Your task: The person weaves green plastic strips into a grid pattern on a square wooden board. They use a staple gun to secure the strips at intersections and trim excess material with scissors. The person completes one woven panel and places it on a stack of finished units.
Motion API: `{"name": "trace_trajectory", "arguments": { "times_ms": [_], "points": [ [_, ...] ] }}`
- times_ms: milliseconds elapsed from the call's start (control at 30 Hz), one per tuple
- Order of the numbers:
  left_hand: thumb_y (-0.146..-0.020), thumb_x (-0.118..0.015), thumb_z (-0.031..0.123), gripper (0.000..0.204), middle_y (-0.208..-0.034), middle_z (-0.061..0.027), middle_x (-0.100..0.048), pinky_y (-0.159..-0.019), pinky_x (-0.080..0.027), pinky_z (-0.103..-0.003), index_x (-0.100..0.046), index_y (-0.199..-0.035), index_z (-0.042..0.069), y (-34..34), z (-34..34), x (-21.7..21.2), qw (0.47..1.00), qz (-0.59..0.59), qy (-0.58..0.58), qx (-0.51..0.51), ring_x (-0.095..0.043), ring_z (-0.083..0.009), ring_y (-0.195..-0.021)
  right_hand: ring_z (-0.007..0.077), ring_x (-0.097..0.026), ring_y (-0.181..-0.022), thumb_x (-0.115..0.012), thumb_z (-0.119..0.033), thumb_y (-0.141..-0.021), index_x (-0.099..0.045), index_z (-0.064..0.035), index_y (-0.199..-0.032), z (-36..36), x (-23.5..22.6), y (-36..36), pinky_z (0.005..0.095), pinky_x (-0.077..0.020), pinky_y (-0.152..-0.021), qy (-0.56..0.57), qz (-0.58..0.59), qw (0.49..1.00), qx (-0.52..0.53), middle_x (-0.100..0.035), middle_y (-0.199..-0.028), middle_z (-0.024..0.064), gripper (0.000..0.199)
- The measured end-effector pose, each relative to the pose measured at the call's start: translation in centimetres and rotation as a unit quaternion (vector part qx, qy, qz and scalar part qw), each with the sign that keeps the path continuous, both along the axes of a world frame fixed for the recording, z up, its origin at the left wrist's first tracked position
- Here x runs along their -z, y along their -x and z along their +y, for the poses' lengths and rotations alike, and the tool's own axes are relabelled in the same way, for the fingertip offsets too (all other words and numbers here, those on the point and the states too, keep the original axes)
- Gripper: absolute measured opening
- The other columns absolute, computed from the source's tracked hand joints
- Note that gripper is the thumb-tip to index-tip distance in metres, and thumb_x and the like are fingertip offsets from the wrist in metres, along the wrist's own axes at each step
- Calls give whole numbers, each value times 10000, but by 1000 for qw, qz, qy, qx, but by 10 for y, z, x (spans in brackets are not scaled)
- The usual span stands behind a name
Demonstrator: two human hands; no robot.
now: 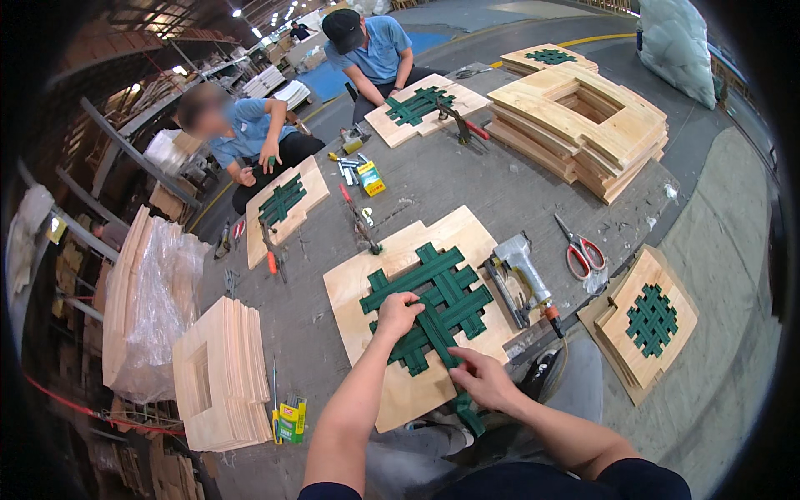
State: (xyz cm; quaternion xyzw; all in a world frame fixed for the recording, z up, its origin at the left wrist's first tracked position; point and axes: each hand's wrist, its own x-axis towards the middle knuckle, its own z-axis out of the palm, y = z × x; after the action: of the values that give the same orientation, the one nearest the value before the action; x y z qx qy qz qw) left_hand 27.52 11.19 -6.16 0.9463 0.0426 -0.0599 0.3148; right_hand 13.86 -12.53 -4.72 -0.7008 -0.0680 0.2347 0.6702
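Note:
Green webbing straps (452,286) cross over and under each other on a light plywood panel (353,284) in front of me. One loose green strap (435,332) runs toward me over the others, its tail hanging past the panel's near edge. My left hand (400,314) has its fingers closed at the weave, next to the far part of this strap. My right hand (483,379) pinches the same strap nearer to me, thumb and fingers together. The left fingertips partly hide what they grip. To the right of the weave, a pneumatic staple gun (525,271) lies on its side.
Red-handled scissors (581,250) lie at the right, above a finished woven panel (654,321). Stacked plywood frames stand at far right (575,108) and near left (221,375). Pliers (360,218) and a yellow box (371,178) lie beyond my panel. Two people in blue work across the table.

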Motion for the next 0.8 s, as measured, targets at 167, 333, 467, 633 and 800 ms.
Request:
{"name": "trace_trajectory", "arguments": {
  "times_ms": [167,333,467,633,800],
  "points": [
    [-762,-844,243,290,-922,-155,-707,-806,-536,-398,-754,-938,30,-2,0,7,998,-50,-44,-15,-679,-294,-898,171,-632,-612,-547,-144,-1033,-19,-166,-1644,60,17,-59,329,-554,-623,-316,344,884,26,-659,-816,61,808],
    [-783,-836,232,282,-930,-119,-708,-806,-554,-375,-753,-980,48,-5,9,14,996,-85,6,19,-687,-252,-872,170,-587,-620,-485,-348,-1079,-436,-101,-1400,95,46,-95,354,-510,-650,-509,404,754,102,-650,-811,40,408],
    [-875,-752,267,263,-919,-115,-770,-787,-577,-372,-764,-1055,75,-10,20,16,992,-13,48,-112,-745,-260,-853,179,-554,-641,-402,-528,-1078,-576,-84,-1011,115,52,-118,367,-483,-694,-602,422,671,92,-636,-779,20,482],
    [-889,-743,184,181,-741,-74,-725,-553,-544,-328,-755,-997,39,-34,4,17,989,47,87,-113,-676,-166,-609,194,-603,-706,-406,-550,-1070,-593,-61,-1024,106,59,-131,363,-510,-725,-571,408,708,79,-680,-845,44,525],
    [-1029,-597,220,184,-851,-74,-676,-495,-549,-328,-651,-1095,57,-35,38,1,862,94,415,-277,-649,-185,-569,183,-685,-749,-596,-263,-1045,-569,17,-1309,76,33,-51,327,-568,-673,-244,246,938,22,-691,-889,87,386]
  ]
}}
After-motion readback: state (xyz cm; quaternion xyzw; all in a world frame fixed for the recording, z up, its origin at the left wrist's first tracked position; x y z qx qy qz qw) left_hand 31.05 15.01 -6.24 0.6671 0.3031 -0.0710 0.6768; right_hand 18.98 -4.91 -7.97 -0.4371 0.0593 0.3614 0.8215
